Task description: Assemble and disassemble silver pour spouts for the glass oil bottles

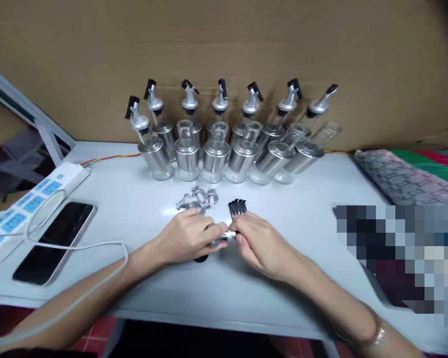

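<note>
One spout (229, 233) mostly hides between left hand (188, 238) and right hand (263, 243).

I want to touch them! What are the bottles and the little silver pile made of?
The dispenser bottles look like clear glass wrapped in brushed metal, probably steel: see-through necks and bases, dull silver bands. The pile of pour spouts looks like shiny metal or chromed plastic; glints alone cannot settle which.

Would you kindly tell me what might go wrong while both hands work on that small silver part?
The silver part, pinched between the left hand and right hand, might slip away. The black caps just beyond the hands could be knocked over. The white cable beside the left forearm might snag.
</note>
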`<state>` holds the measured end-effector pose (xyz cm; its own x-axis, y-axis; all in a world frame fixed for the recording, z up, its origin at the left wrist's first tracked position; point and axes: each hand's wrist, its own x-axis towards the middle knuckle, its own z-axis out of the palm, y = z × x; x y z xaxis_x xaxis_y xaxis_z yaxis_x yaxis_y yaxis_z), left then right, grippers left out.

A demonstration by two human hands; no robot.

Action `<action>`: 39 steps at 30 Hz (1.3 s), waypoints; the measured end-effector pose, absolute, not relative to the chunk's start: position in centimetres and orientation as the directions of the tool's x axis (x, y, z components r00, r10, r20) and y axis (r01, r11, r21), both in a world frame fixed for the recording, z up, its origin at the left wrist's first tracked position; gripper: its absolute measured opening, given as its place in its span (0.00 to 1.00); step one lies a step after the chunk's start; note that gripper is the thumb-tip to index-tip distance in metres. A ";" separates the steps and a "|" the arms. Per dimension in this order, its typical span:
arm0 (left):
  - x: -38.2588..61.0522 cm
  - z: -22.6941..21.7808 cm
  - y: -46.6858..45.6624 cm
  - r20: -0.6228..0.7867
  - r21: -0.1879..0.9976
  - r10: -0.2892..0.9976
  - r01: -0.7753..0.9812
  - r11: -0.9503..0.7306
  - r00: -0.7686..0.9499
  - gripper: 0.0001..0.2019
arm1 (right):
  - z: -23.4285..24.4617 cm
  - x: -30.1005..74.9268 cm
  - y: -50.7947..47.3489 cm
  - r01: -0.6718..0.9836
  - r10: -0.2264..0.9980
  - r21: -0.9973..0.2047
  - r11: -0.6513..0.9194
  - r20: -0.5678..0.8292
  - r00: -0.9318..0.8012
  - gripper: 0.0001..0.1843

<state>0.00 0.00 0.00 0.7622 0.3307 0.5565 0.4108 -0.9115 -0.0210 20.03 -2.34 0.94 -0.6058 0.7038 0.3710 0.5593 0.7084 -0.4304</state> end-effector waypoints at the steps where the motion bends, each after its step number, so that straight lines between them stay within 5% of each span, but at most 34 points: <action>1: 0.0 0.0 0.1 0.550 -0.034 0.330 0.416 -0.909 0.767 0.11 | 1.0 20.0 -2.4 0.562 0.708 -0.434 0.704 0.360 -0.608 0.09; 15: -0.3 -0.4 0.7 0.562 -0.022 0.326 0.408 -0.913 0.760 0.11 | 1.5 20.0 -2.9 0.542 0.751 -0.545 0.640 0.295 -0.590 0.10; 18: -0.2 -0.2 0.6 0.559 -0.013 0.333 0.409 -0.912 0.760 0.08 | 1.3 20.1 -2.7 0.546 0.716 -0.468 0.695 0.379 -0.587 0.09; 24: -0.3 -0.1 0.5 0.645 0.122 0.389 0.414 -0.902 0.658 0.20 | 1.1 20.1 -2.5 0.555 0.609 -0.279 0.784 0.522 -0.597 0.08; 39: -0.4 -0.1 0.7 0.682 -0.005 0.310 0.428 -0.904 0.662 0.09 | 1.4 20.0 -2.7 0.585 0.650 -0.294 0.756 0.447 -0.615 0.09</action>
<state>-0.41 0.69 -0.09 0.6624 0.3096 0.6822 0.4279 -0.9038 -0.0053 19.99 -2.65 1.37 -0.6146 0.6500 0.4469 0.5852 0.7556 -0.2943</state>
